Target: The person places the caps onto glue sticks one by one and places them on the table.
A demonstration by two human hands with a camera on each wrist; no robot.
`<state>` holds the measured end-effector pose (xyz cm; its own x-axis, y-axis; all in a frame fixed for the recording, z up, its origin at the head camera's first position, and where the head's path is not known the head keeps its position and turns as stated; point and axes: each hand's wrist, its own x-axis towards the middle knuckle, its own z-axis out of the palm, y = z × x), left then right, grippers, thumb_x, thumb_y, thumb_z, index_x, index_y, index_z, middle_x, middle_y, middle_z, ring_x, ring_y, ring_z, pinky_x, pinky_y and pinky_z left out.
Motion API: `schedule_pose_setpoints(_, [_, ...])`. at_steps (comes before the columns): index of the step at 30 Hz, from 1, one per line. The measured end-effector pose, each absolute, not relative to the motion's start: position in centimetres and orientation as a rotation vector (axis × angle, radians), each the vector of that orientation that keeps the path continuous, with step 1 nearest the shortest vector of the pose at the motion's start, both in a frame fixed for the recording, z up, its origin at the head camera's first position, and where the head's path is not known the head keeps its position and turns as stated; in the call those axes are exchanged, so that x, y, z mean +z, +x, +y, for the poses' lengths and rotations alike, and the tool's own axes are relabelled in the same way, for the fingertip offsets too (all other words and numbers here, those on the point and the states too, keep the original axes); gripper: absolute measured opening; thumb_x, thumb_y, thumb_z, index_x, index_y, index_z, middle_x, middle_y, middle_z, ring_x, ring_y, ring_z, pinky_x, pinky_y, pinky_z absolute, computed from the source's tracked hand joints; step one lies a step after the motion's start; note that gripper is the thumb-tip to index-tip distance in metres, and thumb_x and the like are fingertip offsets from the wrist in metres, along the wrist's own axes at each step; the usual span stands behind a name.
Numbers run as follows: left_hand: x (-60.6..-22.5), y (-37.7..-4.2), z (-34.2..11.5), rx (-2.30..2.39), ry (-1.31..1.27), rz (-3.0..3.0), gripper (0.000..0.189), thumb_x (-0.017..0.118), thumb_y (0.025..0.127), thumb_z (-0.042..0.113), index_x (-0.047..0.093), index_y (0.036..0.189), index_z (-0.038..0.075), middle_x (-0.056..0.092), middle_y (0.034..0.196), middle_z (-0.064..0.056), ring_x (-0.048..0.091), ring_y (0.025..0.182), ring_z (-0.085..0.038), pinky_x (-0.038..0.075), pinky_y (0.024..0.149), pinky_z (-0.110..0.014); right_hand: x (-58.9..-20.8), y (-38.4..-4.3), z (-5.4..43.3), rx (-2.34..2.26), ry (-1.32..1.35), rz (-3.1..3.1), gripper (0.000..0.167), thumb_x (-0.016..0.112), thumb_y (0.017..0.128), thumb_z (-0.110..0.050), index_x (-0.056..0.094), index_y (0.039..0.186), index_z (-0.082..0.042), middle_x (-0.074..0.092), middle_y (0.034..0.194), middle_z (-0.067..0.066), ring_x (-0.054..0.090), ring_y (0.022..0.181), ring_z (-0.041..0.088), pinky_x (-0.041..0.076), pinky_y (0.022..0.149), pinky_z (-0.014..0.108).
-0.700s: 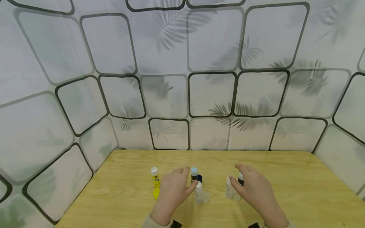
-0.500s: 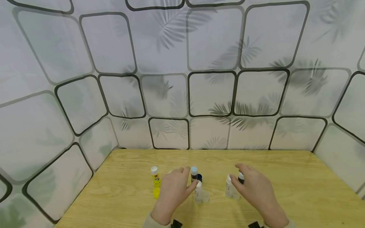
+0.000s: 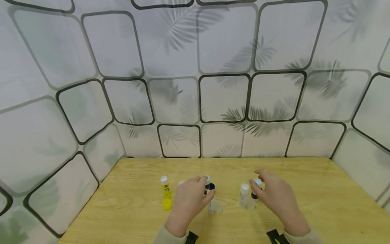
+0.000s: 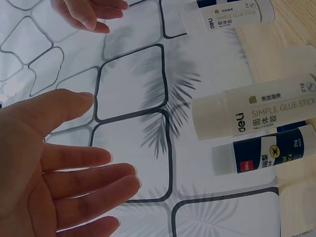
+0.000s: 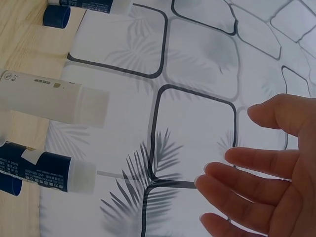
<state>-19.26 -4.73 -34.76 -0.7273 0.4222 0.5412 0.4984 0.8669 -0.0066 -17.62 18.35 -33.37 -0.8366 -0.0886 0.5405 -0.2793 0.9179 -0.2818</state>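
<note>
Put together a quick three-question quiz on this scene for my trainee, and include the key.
1. What, if anything, does the left grip hold?
2. Which colour is the cap just on the near side of the yellow glue stick? A: blue. B: yellow. C: red.
3. Fill in the missing label word on the pale glue stick beside the dark blue glue stick in the left wrist view: "____ GLUE STICK".

Key: 1: nothing; 2: B; 3: SIMPLE.

Toward six o'clock stood at least five white, navy or yellow cylindrical glue sticks (image 3: 243, 196) and five plastic caps (image 3: 167, 204).
</note>
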Motion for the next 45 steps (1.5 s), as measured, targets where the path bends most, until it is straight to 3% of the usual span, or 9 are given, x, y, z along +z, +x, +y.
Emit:
schedule_pose_setpoints(13, [-34.5,-19.2,-0.9,-0.154,-0.734,-2.442,0.038,0.061,0.079,0.045,0.064,0.094,0.01,0.064,0.082,0.0,0.057,0.061,-0.01,0.037,0.04,-0.018,-33.6,-17.4,20.9,0.455,0.202,-2.602,0.033,0.067,0.078,-0.025,0.061,0.1,-0.001,0.063,0.08,0.011,0.056,0.056,0.018,0.04,0.043,0.03])
schedule_pose_setpoints(20, [-35.1,-19.8,2.1,-0.174,-0.815,-2.361,0.033,0.061,0.079,0.045,0.062,0.083,0.012,0.059,0.068,0.004,0.05,0.052,-0.006,0.033,0.039,-0.014,-34.0,-16.8,22.7,0.437,0.178,-2.6,0.032,0.067,0.077,-0.023,0.061,0.098,0.0,0.063,0.076,0.01,0.056,0.055,0.019,0.039,0.041,0.029])
schedule_pose_setpoints(25, [-35.5,-20.0,4.0,-0.183,-0.84,-2.39,0.033,0.058,0.081,0.045,0.062,0.087,0.013,0.06,0.075,0.003,0.053,0.058,-0.008,0.034,0.039,-0.015,-34.2,-16.4,24.1,0.447,0.16,-2.615,0.032,0.066,0.078,-0.024,0.061,0.099,0.0,0.063,0.076,0.009,0.058,0.062,0.023,0.043,0.045,0.033])
schedule_pose_setpoints(30, [-36.0,-20.4,5.6,-0.198,-0.853,-2.329,0.037,0.059,0.08,0.048,0.062,0.091,0.012,0.057,0.079,0.002,0.053,0.066,-0.009,0.04,0.048,-0.015,-34.0,-15.9,25.2,0.462,0.14,-2.629,0.033,0.065,0.079,-0.025,0.06,0.1,0.001,0.063,0.078,0.01,0.058,0.063,0.023,0.044,0.047,0.036])
schedule_pose_setpoints(38, [-36.3,-21.3,7.5,-0.311,-0.833,-2.272,0.041,0.06,0.08,0.044,0.062,0.1,0.008,0.061,0.092,-0.002,0.057,0.085,-0.014,0.046,0.075,-0.027,-33.9,-16.0,25.5,0.473,0.167,-2.611,0.03,0.064,0.08,-0.023,0.061,0.099,0.0,0.062,0.076,0.008,0.058,0.065,0.023,0.044,0.048,0.035])
schedule_pose_setpoints(45, [-36.6,-22.6,9.2,-0.276,-0.778,-2.465,0.038,0.062,0.078,0.047,0.06,0.094,0.013,0.058,0.086,0.003,0.055,0.076,-0.01,0.045,0.072,-0.027,-34.1,-15.9,25.5,0.497,0.155,-2.628,0.031,0.064,0.081,-0.025,0.061,0.1,-0.001,0.062,0.077,0.006,0.058,0.067,0.022,0.044,0.05,0.034])
